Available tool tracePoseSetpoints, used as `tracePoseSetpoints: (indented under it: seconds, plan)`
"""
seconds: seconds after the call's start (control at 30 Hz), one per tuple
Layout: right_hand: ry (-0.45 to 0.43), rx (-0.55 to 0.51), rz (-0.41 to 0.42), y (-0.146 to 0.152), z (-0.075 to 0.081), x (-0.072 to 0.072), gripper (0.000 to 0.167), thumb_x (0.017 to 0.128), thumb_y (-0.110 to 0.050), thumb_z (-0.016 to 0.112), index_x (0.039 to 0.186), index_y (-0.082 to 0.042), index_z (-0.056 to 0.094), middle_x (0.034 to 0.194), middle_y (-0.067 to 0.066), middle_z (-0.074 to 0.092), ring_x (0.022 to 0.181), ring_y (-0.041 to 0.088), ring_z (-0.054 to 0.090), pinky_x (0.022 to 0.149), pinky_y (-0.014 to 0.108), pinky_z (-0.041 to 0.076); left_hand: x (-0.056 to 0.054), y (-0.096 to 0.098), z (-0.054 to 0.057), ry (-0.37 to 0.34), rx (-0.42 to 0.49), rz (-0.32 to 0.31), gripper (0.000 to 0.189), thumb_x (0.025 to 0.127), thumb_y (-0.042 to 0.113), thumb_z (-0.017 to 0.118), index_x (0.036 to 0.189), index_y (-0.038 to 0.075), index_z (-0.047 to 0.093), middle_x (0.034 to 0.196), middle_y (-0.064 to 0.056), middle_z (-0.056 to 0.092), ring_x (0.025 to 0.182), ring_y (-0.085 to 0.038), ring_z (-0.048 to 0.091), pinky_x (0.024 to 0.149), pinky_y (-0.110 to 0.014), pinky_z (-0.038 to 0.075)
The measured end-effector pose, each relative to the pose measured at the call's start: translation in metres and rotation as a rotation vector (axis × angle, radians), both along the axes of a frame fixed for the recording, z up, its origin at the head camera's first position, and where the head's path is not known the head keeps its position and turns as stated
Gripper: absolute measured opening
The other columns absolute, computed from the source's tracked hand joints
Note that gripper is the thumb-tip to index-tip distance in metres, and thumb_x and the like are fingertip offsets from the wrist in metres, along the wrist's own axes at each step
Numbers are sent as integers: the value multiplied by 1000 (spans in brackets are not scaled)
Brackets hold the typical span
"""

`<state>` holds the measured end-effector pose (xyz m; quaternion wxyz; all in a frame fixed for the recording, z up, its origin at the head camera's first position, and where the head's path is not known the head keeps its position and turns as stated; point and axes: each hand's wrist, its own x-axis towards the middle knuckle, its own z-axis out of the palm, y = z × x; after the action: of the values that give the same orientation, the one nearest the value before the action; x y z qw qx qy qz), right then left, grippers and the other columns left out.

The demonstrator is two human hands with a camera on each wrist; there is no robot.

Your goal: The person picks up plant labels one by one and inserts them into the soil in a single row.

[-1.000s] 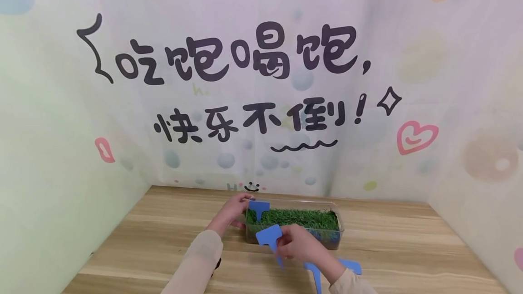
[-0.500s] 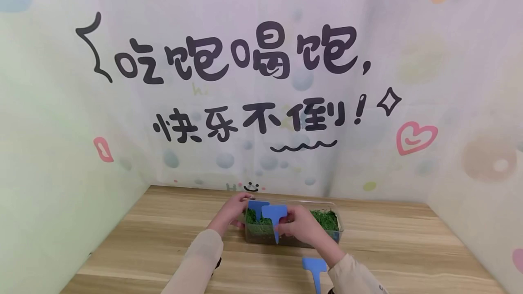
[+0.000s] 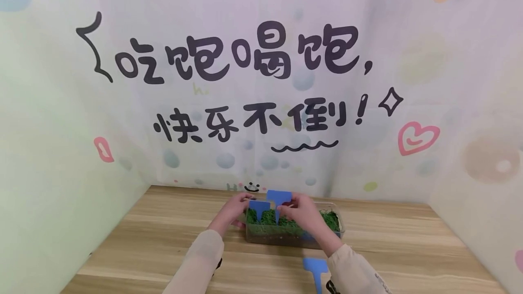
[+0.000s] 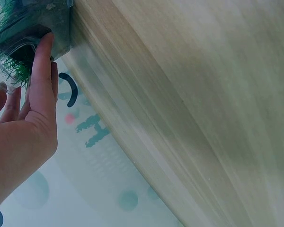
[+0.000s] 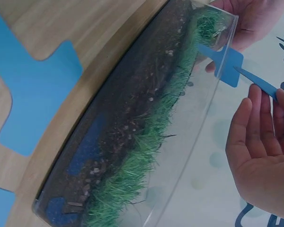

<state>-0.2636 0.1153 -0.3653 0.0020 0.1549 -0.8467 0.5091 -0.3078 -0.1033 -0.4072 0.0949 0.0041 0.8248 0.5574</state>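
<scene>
A clear plastic box (image 3: pixel 265 239) holds dark soil topped with green grass (image 5: pixel 142 146). My left hand (image 3: pixel 234 208) grips its left end, fingers at the rim and thumb (image 4: pixel 42 71) lower against the wall. Between the thumb and fingers of my right hand (image 3: pixel 304 214) is a blue T-shaped plant label (image 3: pixel 279 196), wide head up. Its pointed stem (image 5: pixel 255 79) hangs over the grass; in the right wrist view the tip is above the soil. Another blue plant label (image 3: pixel 259 205) stands upright in the grass at the left end.
On the wooden table (image 3: pixel 408 248) in front of the box lies another blue plant label (image 3: pixel 315 266). The right wrist view shows a further blue piece (image 5: pixel 0 205) at its edge. A printed cloth backdrop (image 3: pixel 261 162) rises behind the table.
My right hand has carried its plant label from in front of the box up and back over the grass, turning the stem nearly vertical. My left hand has stayed at the box's end.
</scene>
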Motion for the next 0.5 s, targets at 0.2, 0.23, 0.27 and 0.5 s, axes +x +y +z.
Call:
tracePoseSetpoints:
  seconds: [0.2, 0.23, 0.27, 0.5]
  plan:
    - [31, -44, -9, 0, -7, -8, 13, 93, -8, 67, 100, 4, 67, 87, 17, 73, 77, 30, 68, 71, 45, 60, 0, 0, 0, 11, -14, 4, 34, 107, 19, 44, 136, 10, 57, 145, -23, 49, 120, -40, 57, 60, -40, 62]
    - [32, -44, -12, 0, -8, -9, 13, 93, -7, 67, 99, 4, 68, 87, 16, 73, 78, 30, 68, 71, 45, 60, 0, 0, 0, 11, -16, 4, 34, 107, 19, 44, 137, 10, 57, 146, -23, 49, 120, -40, 57, 60, -40, 62]
    - [33, -44, -17, -1, -9, -9, 12, 93, -7, 67, 98, 4, 68, 87, 16, 73, 78, 31, 68, 71, 46, 60, 0, 0, 0, 11, -17, 4, 34, 107, 19, 44, 136, 10, 57, 146, -23, 49, 120, -40, 57, 60, -39, 62]
    - [30, -33, -56, -1, -18, -14, 8, 93, -6, 68, 95, 1, 69, 87, 15, 74, 77, 32, 68, 71, 44, 59, 1, 1, 0, 15, -24, 2, 33, 107, 17, 44, 136, 10, 58, 147, -24, 48, 119, -39, 58, 60, -39, 62]
